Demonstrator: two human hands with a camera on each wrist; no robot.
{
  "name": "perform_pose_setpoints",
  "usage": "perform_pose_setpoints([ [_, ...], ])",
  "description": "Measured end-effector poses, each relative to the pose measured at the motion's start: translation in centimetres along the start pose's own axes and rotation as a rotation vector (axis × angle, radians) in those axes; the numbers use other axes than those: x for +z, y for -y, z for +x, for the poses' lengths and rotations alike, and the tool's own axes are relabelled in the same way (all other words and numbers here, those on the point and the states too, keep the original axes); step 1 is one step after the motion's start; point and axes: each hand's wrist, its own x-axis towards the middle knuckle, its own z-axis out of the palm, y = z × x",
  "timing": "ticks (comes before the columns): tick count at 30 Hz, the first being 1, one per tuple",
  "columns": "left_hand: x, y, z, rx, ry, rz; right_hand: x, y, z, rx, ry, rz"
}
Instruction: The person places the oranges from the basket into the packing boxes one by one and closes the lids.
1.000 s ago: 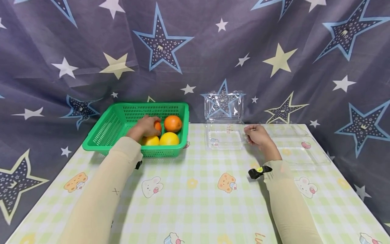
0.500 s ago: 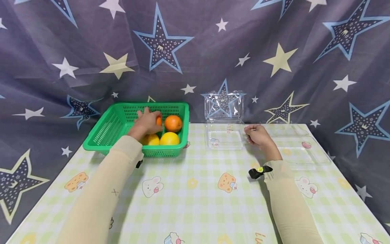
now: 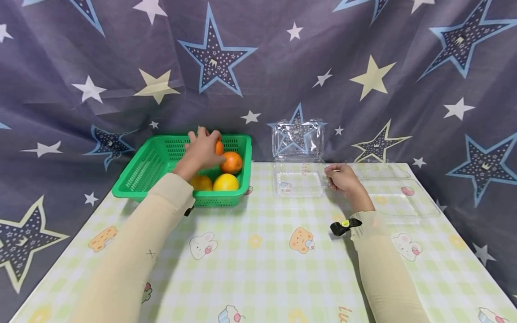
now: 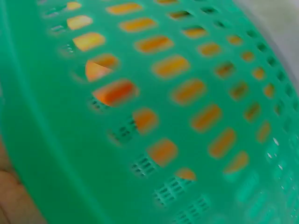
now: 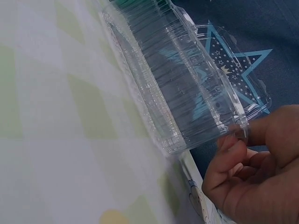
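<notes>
My left hand [image 3: 202,150] grips an orange [image 3: 219,147] at the far side of the green plastic basket [image 3: 133,194]; its fingers hide much of the fruit. Inside the basket, a second orange [image 3: 231,163] lies just right of that hand, and two yellow round fruits [image 3: 225,182] sit nearer the front. The slotted basket wall [image 4: 56,135] fills the left wrist view, with orange colour showing through. My right hand [image 3: 342,177] pinches the right rim of a clear plastic clamshell box [image 3: 299,179], whose lid [image 3: 296,139] stands upright. In the right wrist view, thumb and finger meet at its edge.
More clear plastic boxes [image 3: 404,202] lie on the table to the right of my right hand. A checked cloth with cartoon prints covers the table [image 3: 254,278]. Behind it hangs a dark curtain [image 3: 258,80] with stars.
My left hand has risen and moved slightly right and away from me, bringing the orange up from among the other fruit. My right hand keeps its place on the box.
</notes>
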Motion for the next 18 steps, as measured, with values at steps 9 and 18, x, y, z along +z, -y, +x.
perform_pose_setpoints([
  [9,-0.3,-3.5,0.6,0.102,-0.133,-0.018,0.1,0.0,0.0,0.004,-0.002,0.0],
  [18,0.7,-8.0,0.6,0.178,-0.163,-0.065,0.0,0.0,-0.2,-0.006,-0.003,-0.011],
])
